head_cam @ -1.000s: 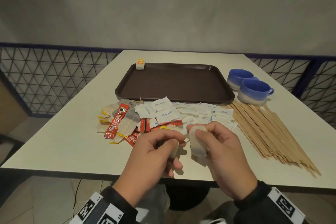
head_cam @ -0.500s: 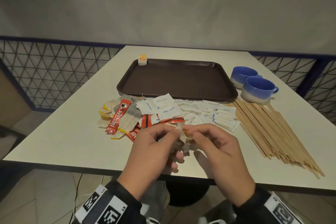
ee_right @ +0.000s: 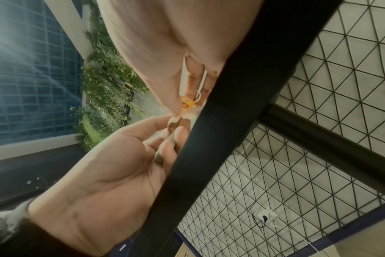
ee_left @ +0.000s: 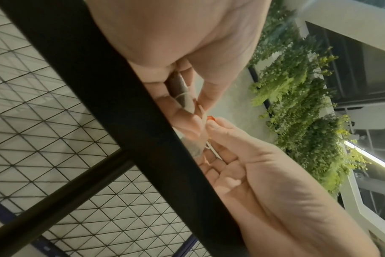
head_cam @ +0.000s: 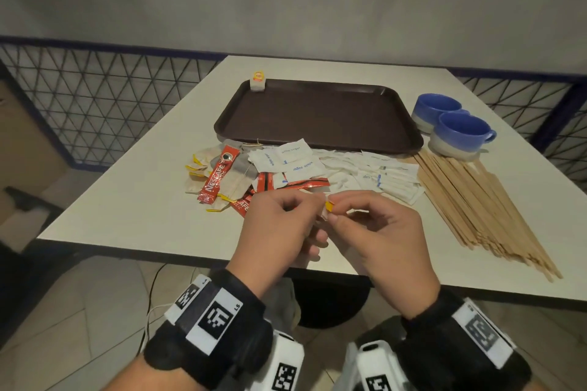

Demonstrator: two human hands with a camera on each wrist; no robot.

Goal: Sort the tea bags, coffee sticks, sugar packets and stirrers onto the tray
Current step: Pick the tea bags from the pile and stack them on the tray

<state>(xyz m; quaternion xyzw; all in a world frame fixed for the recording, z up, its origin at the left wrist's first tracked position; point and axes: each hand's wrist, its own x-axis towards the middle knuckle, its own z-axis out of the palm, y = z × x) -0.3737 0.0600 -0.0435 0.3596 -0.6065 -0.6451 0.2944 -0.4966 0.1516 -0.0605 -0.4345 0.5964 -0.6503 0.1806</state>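
Since a second ago your hands have closed together, the pale bag now mostly hidden between them. Red sticks read "NESCAFE CLASSIC" [head_cam: 218, 175]; white paper packets read "white sugar" [head_cam: 290, 158]. Flat wooden stirrers [head_cam: 476, 206] fan out at 3 o'clock. Your left hand [head_cam: 279, 225] curls its fingers round the soft tea bag [ee_left: 184, 97], while your right hand [head_cam: 378, 232] pinches its yellow tag [head_cam: 330, 207] between thumb and forefinger. Both hover over the surface [head_cam: 127, 209] near edge, the smooth brown tray [head_cam: 317, 117] at 12 o'clock.
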